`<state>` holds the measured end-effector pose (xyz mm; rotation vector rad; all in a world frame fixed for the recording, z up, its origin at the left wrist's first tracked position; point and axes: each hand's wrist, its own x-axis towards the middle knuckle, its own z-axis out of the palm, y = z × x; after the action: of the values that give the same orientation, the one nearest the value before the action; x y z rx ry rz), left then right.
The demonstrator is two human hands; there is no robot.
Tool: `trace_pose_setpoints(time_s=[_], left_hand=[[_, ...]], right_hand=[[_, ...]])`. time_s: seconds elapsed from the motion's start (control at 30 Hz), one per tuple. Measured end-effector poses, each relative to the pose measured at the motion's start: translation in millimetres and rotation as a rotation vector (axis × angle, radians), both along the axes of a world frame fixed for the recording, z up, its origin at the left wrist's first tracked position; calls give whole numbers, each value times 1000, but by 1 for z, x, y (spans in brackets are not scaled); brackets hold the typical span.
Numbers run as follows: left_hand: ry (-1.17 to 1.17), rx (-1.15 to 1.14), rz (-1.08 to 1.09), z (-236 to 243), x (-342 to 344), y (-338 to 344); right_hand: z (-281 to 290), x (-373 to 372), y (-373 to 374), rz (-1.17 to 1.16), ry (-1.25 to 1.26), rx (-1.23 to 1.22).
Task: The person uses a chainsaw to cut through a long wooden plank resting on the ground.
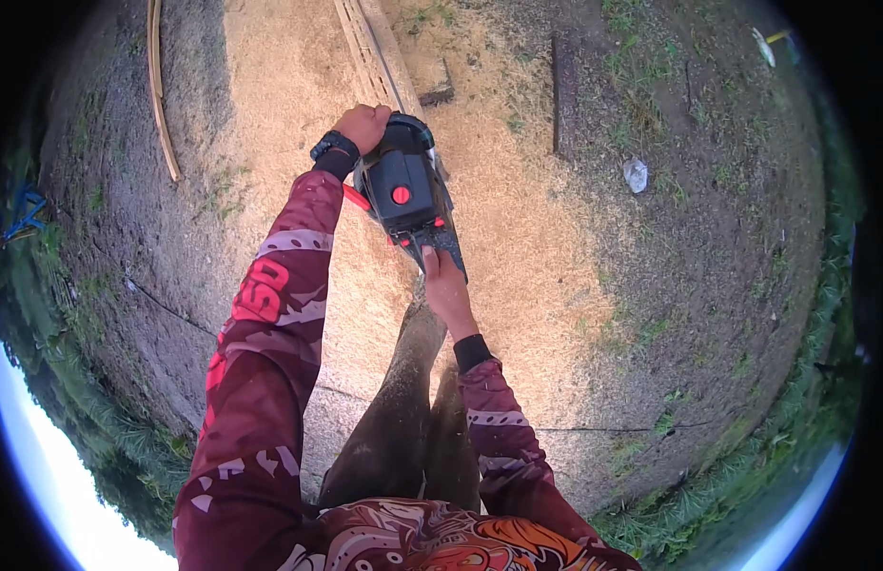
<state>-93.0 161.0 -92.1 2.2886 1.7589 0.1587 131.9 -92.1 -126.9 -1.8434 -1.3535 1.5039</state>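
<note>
A black chainsaw point(396, 181) with a red round knob and red small parts is held out in front of me, over the ground. My left hand point(363, 128), with a dark watch at the wrist, is closed round its front handle. Behind the motor body, my right hand point(445, 290) grips the rear handle, the thumb lying along its top; the other fingers are mostly hidden. A long pale timber point(367, 52) runs away from the saw's front toward the top edge. The saw body hides the timber's near end, and I cannot make out whether the chain touches it.
Sawdust point(527, 257) covers the ground around my legs. A short wood block point(434, 81) lies right of the timber, and a dark plank point(563, 95) farther right. Thin wood strips point(158, 95) lie at far left. A crumpled clear piece point(636, 175) and a blue object point(23, 214) lie farther out.
</note>
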Motion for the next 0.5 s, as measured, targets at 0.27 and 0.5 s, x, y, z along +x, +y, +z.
trace_pose_setpoints(time_s=[0.27,0.5], left_hand=[[38,-134,97,5,-26,3],[-100,-254,155,20,48,-101]], right_hand=[[49,-16,-8,19,-41,-3],[49,37,-99,15,-44,-39]])
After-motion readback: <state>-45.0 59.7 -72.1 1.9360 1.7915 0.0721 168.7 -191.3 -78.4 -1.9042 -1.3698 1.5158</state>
